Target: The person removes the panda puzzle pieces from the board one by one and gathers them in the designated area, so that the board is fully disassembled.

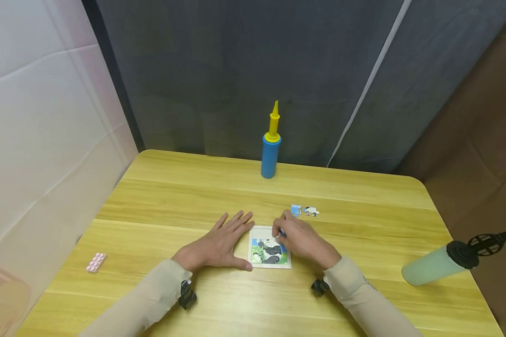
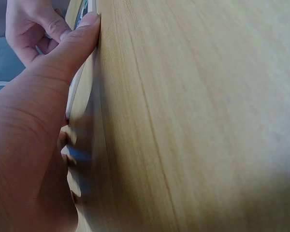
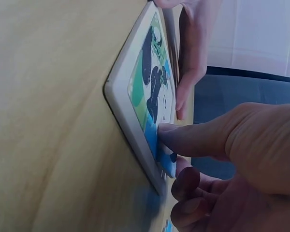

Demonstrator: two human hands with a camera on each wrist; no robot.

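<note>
A small jigsaw puzzle with a panda picture lies in a white tray [image 1: 258, 227] at the middle of the table. My left hand [image 1: 221, 243] spreads its fingers along the tray's left side, the thumb touching the near left corner. Over the tray's far right part, my right hand [image 1: 301, 238] pinches a puzzle piece [image 3: 167, 162] between thumb and fingers. That piece is blue with white and black, and it sits against the assembled part; whether it is seated is hidden. Beyond the right hand lie two loose pieces, a blue one [image 1: 295, 209] and a white one [image 1: 311, 211].
A blue and yellow hand pump [image 1: 270, 157] stands upright near the table's far edge. On the left lies a pink toy brick [image 1: 96, 263]. A pale green bottle [image 1: 432, 267] with a black lid is at the right.
</note>
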